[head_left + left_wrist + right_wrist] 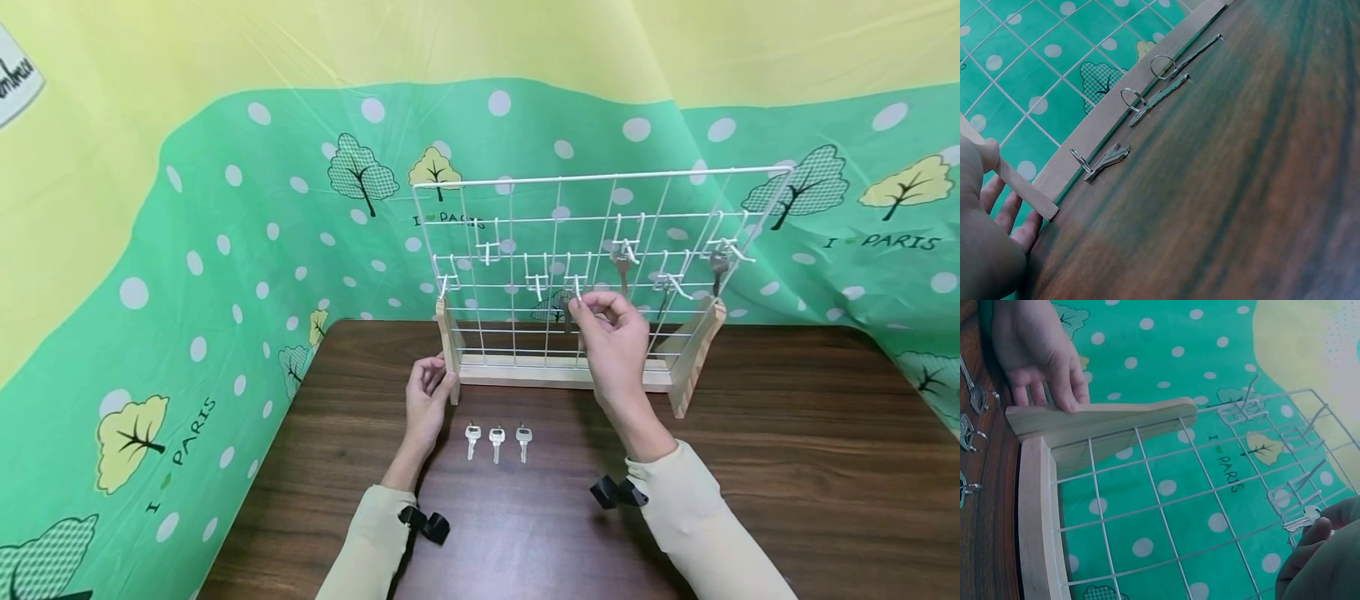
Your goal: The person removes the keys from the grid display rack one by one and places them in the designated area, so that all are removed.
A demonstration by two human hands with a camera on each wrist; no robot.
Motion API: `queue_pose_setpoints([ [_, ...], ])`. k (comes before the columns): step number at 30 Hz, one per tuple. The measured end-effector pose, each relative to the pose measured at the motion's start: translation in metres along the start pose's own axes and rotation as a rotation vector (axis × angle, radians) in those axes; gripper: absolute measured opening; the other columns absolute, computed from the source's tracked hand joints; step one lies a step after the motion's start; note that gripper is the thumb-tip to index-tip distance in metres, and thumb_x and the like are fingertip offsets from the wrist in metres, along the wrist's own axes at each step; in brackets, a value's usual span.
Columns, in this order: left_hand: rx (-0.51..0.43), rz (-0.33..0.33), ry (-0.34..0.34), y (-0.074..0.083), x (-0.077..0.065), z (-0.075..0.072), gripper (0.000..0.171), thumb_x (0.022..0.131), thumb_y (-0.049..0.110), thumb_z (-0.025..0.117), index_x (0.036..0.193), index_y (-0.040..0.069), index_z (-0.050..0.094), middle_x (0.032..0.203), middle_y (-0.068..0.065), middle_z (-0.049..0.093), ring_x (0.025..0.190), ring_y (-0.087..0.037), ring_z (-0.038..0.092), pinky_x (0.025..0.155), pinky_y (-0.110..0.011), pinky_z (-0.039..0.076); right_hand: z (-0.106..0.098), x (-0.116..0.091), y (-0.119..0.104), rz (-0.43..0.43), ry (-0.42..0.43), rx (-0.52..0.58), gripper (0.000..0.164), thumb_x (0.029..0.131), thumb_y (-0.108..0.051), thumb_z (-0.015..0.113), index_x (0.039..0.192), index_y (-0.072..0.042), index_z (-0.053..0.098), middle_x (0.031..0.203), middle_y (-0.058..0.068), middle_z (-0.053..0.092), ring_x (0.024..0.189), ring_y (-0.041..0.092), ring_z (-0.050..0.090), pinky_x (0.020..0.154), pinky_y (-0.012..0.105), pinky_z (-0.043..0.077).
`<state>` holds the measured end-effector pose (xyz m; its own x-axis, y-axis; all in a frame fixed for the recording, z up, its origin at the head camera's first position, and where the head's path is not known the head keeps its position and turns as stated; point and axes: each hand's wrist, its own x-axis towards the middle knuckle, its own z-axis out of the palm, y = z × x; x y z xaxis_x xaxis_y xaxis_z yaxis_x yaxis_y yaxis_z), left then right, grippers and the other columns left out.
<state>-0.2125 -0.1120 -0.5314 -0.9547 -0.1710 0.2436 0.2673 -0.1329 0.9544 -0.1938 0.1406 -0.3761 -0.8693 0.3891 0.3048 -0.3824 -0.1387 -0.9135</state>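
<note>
My left hand (429,400) grips the left wooden leg (1025,187) of a white wire grid rack (513,362), thumb on one face and fingers on the other. Between thumb and fingertips, my right hand (618,346) pinches a silver key (1302,520) close to a white hook (576,283) in the middle of the grid. Three more keys lie in a row on the table before the rack: a left key (472,440), a middle key (497,443) and a right key (523,442), each with a small ring.
Several white hooks hang on the grid, among them a left one (447,283) and an upper one (487,250). Keys hang toward the right, including a brownish-looking key (622,271) and a dark key (720,268). Behind the brown wooden table (810,433) stands a green patterned cloth (247,208).
</note>
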Motion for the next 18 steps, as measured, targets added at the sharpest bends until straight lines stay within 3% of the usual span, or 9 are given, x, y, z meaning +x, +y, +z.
queue_pose_setpoints([
  [10, 0.006, 0.003, 0.004, -0.002, 0.002, 0.0, 0.028, 0.101, -0.012, 0.068, 0.123, -0.018, 0.051, 0.15, -0.033, 0.062, 0.139, -0.037, 0.062, 0.127, -0.05, 0.042, 0.0, -0.006, -0.004, 0.015, -0.015, 0.05, 0.018, 0.101, 0.006, 0.071, 0.091, -0.009, 0.07, 0.08, -0.003, 0.06, 0.049, 0.004, 0.043, 0.047, 0.017, 0.037],
  [18, 0.007, -0.003, 0.004, -0.002, 0.001, -0.001, 0.028, 0.101, -0.013, 0.068, 0.124, -0.017, 0.052, 0.151, -0.032, 0.062, 0.135, -0.028, 0.064, 0.128, -0.051, 0.041, -0.001, -0.014, -0.01, -0.006, -0.023, 0.052, 0.018, 0.102, 0.008, 0.069, 0.095, -0.009, 0.07, 0.079, -0.002, 0.06, 0.05, 0.007, 0.043, 0.048, 0.017, 0.037],
])
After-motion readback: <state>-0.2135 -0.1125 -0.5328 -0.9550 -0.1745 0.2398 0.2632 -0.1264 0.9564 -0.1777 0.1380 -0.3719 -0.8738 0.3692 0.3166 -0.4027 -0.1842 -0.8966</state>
